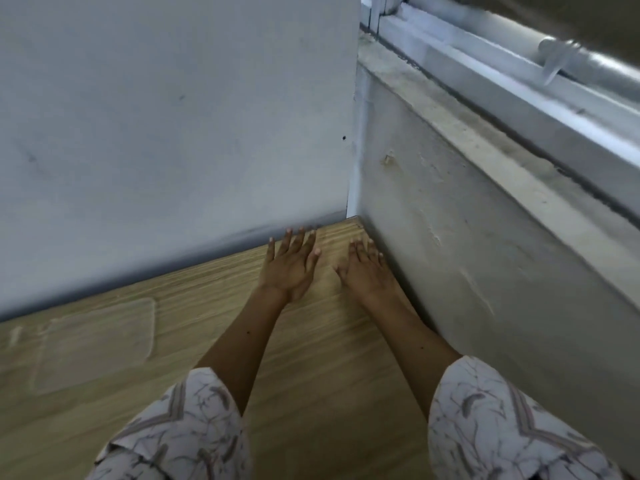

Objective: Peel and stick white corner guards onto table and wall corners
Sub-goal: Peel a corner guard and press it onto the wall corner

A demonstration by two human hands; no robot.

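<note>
The wooden table [311,393] runs into a corner where its far edge meets the white wall [173,116] and its right edge lies against a rough grey wall [450,271]. Both hands reach toward this corner with the fingers spread and nothing between them. The left hand [289,268] is flat over the table near the far edge, its fingertips almost at the white wall. The right hand [367,271] is beside it, just next to the grey wall, so on that side there is very little room. Between the two hands a narrow strip of bare wood shows. On the vertical edge where the two walls meet, a white strip [355,168] runs down to the table corner; it may be a corner guard, but I cannot tell for sure. To the left the table has much open surface, and there a clear flat sheet [97,344] lies on the wood, well apart from the hands. Above the grey wall there is a dusty ledge [485,140] and a metal window frame [519,81]. The patterned sleeves [180,431] cover the arms near the bottom of the view.
</note>
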